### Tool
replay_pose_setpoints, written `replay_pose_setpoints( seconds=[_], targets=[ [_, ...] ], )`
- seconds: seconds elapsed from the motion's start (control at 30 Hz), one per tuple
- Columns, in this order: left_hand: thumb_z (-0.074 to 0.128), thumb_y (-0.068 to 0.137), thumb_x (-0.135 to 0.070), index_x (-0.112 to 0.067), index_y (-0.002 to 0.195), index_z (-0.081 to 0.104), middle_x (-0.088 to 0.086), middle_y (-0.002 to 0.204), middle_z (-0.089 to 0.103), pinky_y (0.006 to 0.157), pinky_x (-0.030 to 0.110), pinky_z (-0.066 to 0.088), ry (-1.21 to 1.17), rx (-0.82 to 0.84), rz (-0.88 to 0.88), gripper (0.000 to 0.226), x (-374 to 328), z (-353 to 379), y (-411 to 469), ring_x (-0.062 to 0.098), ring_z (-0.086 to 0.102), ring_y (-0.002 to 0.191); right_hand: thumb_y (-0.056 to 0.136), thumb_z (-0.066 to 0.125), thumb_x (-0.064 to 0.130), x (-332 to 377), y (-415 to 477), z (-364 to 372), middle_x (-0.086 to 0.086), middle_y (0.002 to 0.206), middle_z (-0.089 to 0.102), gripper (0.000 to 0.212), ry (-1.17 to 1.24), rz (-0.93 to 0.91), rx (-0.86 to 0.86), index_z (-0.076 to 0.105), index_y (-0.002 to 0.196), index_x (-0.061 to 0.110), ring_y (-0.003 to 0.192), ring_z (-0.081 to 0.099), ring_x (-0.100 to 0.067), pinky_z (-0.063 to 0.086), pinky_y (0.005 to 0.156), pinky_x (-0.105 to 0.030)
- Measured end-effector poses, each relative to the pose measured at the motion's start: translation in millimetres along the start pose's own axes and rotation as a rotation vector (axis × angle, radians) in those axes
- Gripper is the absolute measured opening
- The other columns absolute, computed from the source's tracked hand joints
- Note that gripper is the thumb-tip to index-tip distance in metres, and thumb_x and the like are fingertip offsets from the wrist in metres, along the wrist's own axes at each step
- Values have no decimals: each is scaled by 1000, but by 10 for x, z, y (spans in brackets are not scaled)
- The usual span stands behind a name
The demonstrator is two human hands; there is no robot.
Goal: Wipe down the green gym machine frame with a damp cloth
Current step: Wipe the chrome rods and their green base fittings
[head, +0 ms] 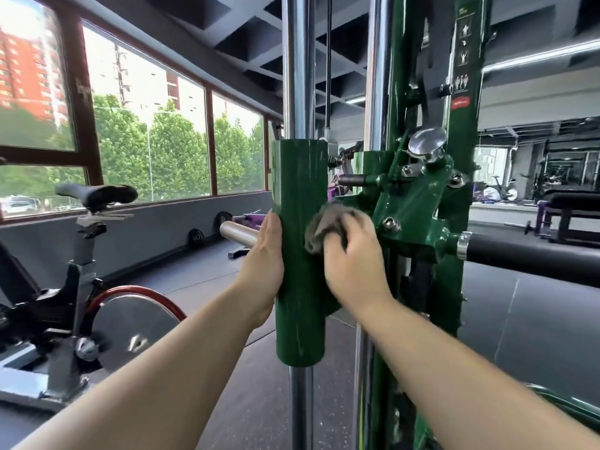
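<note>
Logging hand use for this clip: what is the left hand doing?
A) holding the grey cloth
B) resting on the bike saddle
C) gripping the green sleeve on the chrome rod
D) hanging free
C: the left hand wraps the left side of the green sleeve, while the right hand holds the grey cloth at its right edge.

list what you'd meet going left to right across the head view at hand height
exercise bike → knurled bar end → left hand → green sleeve → right hand gripping the cloth → green bracket plate → black padded bar
</note>
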State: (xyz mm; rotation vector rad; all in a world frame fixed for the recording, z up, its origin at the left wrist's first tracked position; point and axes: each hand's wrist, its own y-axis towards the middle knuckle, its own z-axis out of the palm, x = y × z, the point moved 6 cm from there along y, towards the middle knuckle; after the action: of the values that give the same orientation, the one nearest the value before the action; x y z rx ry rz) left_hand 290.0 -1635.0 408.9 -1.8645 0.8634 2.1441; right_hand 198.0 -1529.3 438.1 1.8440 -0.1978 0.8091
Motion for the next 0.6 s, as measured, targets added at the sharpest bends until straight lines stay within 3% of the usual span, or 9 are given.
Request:
replay_pose_setpoints(
  seconds=[0.07,0.17,0.3,0.43,0.5,0.6],
  targets=[
    [31,94,-69,-33,140,48,-6,131,61,106,38,44,-17,23,-11,61,8,-5,-8,13,58,118,100,41,8,385,491,-80,-2,113,57,20,79,-32,-20,58,102,19,94,52,-12,37,84,-11],
    [30,97,-64,-32,141,49,-6,132,60,106,35,44,-29,54,-18,58,39,23,-24,12,58,119,100,36,6,459,577,-110,10,92,61,28,103,-56,-55,55,114,21,78,54,0,39,65,-9],
    [33,94,-68,-33,137,52,-9,127,64,102,35,46,-30,42,4,59,88,8,-21,11,60,117,96,36,13,-419,-376,147,-1,96,67,32,88,201,1,55,120,23,85,62,-20,51,78,-35],
    [32,99,-60,-31,137,52,-10,123,64,87,25,49,-64,15,22,52,154,6,-8,8,61,111,101,36,6,-1006,-1337,345,7,71,62,43,138,493,220,62,97,39,57,48,-5,39,60,-25],
    [32,98,-62,-36,143,46,-10,131,61,95,29,48,-53,26,30,54,175,4,-25,10,60,116,99,37,10,-1119,-1267,397,9,72,64,39,150,568,235,64,85,33,65,55,-14,42,64,-29],
    [33,97,-63,-38,146,41,-11,134,58,103,32,45,-58,30,19,55,210,-6,-37,9,58,118,87,37,21,-1078,-954,394,6,78,69,31,263,690,116,68,86,26,81,63,-23,51,75,-34]
  ],
)
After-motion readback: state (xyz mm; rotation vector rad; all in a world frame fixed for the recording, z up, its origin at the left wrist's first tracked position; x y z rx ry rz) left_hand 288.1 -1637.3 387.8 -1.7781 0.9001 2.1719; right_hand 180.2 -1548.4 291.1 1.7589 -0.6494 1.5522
